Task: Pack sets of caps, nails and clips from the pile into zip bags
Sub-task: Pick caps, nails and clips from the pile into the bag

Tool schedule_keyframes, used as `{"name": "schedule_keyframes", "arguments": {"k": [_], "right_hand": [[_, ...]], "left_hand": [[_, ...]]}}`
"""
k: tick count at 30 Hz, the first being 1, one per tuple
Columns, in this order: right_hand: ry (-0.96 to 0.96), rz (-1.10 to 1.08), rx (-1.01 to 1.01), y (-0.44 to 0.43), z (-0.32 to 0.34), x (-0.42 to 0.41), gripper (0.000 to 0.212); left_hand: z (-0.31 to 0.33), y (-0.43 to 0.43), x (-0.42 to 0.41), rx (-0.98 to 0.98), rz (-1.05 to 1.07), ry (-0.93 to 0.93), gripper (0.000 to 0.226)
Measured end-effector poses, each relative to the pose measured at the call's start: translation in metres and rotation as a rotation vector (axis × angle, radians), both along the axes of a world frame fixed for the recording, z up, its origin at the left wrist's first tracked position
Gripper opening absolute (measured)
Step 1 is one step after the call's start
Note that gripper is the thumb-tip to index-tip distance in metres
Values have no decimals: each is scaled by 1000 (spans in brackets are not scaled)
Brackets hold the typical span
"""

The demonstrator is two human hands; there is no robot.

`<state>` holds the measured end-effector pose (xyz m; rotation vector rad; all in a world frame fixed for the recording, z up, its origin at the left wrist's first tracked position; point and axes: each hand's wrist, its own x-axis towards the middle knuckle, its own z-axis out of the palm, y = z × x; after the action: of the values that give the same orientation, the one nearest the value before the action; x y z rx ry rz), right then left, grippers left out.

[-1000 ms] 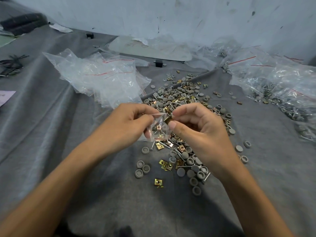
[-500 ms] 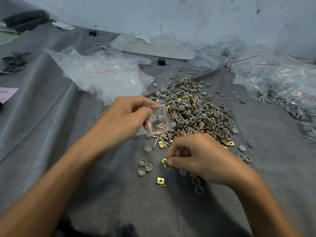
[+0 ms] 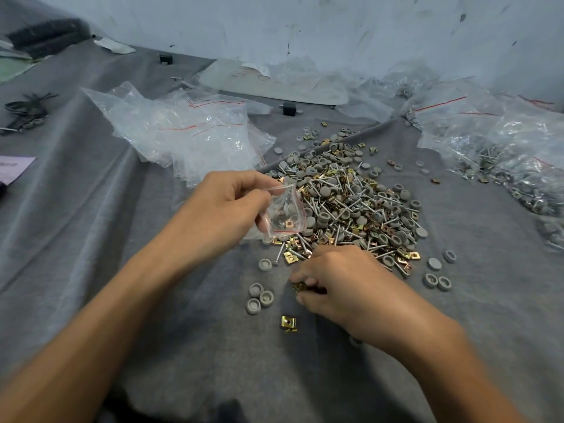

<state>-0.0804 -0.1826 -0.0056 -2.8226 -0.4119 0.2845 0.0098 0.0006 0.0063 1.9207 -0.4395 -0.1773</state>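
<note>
A pile (image 3: 354, 203) of grey caps, silver nails and brass clips lies on the grey cloth. My left hand (image 3: 225, 209) holds a small clear zip bag (image 3: 285, 212) with a red seal line, its mouth open upward; a cap and a clip show inside. My right hand (image 3: 332, 282) rests palm down at the pile's near edge, fingertips pinched on a brass clip (image 3: 300, 286). A loose brass clip (image 3: 288, 322) and three grey caps (image 3: 259, 297) lie just in front.
A heap of empty zip bags (image 3: 189, 132) lies at the back left. Filled bags (image 3: 503, 160) pile up at the right. Loose caps (image 3: 436, 274) are scattered right of my right hand. A wall closes the far side.
My right hand left the bag's mouth, dropped to the near edge of the pile and pinched a brass clip. My left hand kept the bag raised.
</note>
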Motion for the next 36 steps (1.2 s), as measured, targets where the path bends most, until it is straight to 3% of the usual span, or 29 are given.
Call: {"name": "schedule_keyframes", "arguments": {"k": [12,16,25,36], "right_hand": [[-67,-99,25,-1,-5,3,18],[-121,-164,202,-9,-8,6,12],[-248,-302,819,-31,5,7,10],[-213,-327,1121,-12,4,10,13]], "left_hand": [[-1,-1,0,8,-5,-4,28],[-1,1,1,1,-8,-20,28],[-5,-3,0,8,-54,-18,28],[-8,-7,-1,-21,-64,-43,26]]}}
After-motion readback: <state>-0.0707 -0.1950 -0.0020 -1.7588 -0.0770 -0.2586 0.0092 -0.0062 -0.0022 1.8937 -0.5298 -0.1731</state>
